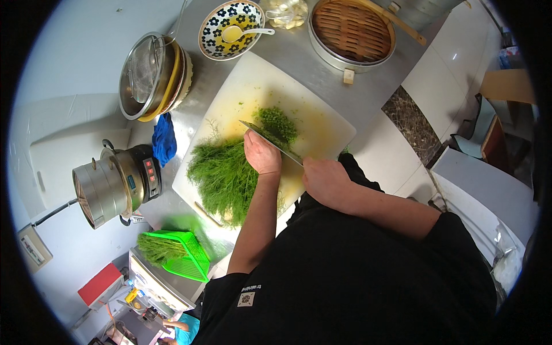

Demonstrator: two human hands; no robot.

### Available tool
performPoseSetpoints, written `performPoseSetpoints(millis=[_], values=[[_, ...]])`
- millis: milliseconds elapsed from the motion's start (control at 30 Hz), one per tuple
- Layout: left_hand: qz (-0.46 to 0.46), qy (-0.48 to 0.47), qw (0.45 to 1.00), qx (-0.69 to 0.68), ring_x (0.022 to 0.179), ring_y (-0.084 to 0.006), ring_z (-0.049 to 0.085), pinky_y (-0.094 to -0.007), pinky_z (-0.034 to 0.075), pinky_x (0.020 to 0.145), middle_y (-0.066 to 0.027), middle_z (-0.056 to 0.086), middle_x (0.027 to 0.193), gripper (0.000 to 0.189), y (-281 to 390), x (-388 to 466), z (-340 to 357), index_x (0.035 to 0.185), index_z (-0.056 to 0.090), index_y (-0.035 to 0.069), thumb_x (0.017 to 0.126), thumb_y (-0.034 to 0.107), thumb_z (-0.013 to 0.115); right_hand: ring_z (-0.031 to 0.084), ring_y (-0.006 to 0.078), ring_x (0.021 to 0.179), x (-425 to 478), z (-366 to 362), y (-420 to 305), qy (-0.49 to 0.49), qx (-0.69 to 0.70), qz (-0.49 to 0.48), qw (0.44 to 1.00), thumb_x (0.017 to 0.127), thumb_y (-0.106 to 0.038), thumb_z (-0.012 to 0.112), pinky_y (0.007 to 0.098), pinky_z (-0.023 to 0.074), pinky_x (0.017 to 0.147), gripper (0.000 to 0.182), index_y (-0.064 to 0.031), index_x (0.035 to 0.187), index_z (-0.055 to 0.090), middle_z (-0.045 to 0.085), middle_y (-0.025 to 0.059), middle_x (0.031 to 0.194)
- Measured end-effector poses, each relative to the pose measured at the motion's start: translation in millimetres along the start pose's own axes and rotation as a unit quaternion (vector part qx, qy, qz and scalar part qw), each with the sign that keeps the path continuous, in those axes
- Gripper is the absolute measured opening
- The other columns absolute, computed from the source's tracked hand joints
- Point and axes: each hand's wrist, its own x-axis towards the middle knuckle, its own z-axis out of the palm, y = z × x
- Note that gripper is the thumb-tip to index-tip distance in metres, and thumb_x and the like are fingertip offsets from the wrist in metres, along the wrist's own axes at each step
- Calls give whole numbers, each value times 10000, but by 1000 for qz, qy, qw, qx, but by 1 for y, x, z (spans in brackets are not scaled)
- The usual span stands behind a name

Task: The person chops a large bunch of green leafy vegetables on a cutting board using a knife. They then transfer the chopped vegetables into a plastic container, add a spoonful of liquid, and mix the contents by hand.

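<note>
A white cutting board (pixel 241 82) lies before me with a heap of feathery green herbs (pixel 222 172), possibly dill or fennel fronds, on its left part. My left hand (pixel 261 153) presses on the herbs, fingers curled against the blade of a kitchen knife (pixel 276 142). My right hand (pixel 325 181) is closed around the knife's handle, which it hides. Beyond the blade lies a small pile of chopped herbs (pixel 276 123). Yellowish stains and green bits mark the board.
Past the board stand a flower-patterned bowl (pixel 208 32) with a spoon in yellow liquid and a bamboo steamer (pixel 353 30). Stacked bowls with a strainer (pixel 144 69), a blue cloth (pixel 164 139) and an electric steamer pot (pixel 112 185) are at left. A green basket (pixel 196 258) holds more herbs. Another person (pixel 185 330) is at lower left.
</note>
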Motion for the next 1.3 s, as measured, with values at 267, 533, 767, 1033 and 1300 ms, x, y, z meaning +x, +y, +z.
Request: performPoseSetpoints(millis=[267,533,767,1033,1300], values=[[-3,-21,999,32,883,-388,579,-446,482,775,-193,574,1008,150,-2,3,4,963,532,-28,844,61,509,644,402,785,44,40,18,23,-5,-18,1000,846,-133,495,498,505,715,161,1,880,576,648,230,813],[-1,9,1000,-6,885,-396,582,-443,484,772,-192,582,1026,172,2,3,-1,986,537,-24,852,80,513,630,416,770,29,23,17,79,55,-43,994,832,-158,549,497,502,722,175,13,840,586,637,246,805],[-10,-2,1000,4,879,-406,566,-445,474,777,-210,555,1004,147,1,2,-1,965,510,-43,845,35,477,625,411,751,3,-5,0,-1,1,3,1000,840,-150,525,503,498,689,175,18,833,571,630,231,770],[-9,-21,999,23,869,-405,564,-453,474,774,-214,546,998,115,1,3,1,923,488,-36,825,24,491,630,416,744,35,30,11,19,5,-20,1000,849,-148,504,508,498,688,178,18,873,564,638,230,774],[5,4,999,-39,916,-407,568,-448,478,799,-220,577,1027,131,0,5,-7,959,539,-30,889,71,494,624,412,725,64,57,26,119,56,-59,989,863,-163,502,507,497,670,173,3,876,549,628,221,748]])
